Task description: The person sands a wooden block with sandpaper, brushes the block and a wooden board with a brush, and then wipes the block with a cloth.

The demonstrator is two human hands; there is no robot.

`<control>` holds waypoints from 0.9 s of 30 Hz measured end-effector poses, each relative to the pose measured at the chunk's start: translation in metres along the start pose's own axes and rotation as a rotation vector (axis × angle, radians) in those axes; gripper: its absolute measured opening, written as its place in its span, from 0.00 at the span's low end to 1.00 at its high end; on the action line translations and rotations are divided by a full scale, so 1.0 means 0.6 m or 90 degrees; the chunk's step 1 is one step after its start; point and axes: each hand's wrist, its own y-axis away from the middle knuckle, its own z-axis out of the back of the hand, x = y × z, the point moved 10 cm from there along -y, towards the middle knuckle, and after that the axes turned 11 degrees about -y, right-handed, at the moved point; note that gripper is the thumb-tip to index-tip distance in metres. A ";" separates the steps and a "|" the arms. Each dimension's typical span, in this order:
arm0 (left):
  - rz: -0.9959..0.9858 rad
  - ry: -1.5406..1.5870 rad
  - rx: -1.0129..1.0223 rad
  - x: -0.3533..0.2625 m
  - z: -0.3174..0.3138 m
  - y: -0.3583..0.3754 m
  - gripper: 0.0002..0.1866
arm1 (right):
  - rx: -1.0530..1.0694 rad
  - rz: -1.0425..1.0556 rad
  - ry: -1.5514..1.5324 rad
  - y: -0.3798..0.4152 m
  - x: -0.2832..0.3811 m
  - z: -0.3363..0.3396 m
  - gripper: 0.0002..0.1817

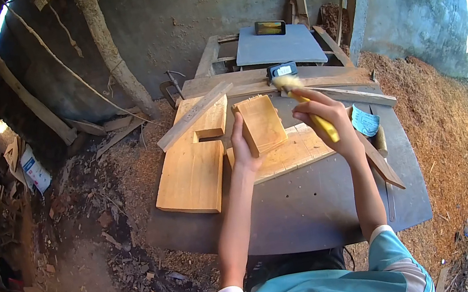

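Note:
My left hand (pixel 242 148) grips a small wooden block (pixel 261 121) from its left side and holds it up over the table. In my right hand (pixel 331 117) is a brush with a yellow handle (pixel 324 126); its pale bristles (pixel 287 82) point up and to the left, apart from the block. Below the block lies a wooden board (pixel 297 153) with marks along its front edge. To the left, a larger notched wooden board (pixel 190 175) lies flat, with a narrow strip of wood (pixel 195 115) across its upper part.
The dark tabletop (pixel 295 216) carries a blue paper (pixel 365 122), a thin wooden piece (pixel 381 163) and a dark device (pixel 282 71). Behind, a phone (pixel 270 28) stands on a grey panel (pixel 279 48). Sawdust (pixel 442 130) covers the ground at right. A wooden post (pixel 113 55) rises at left.

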 end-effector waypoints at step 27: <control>-0.083 0.320 -0.257 0.028 0.091 0.009 0.33 | 0.287 -0.166 -0.245 0.045 0.015 -0.142 0.08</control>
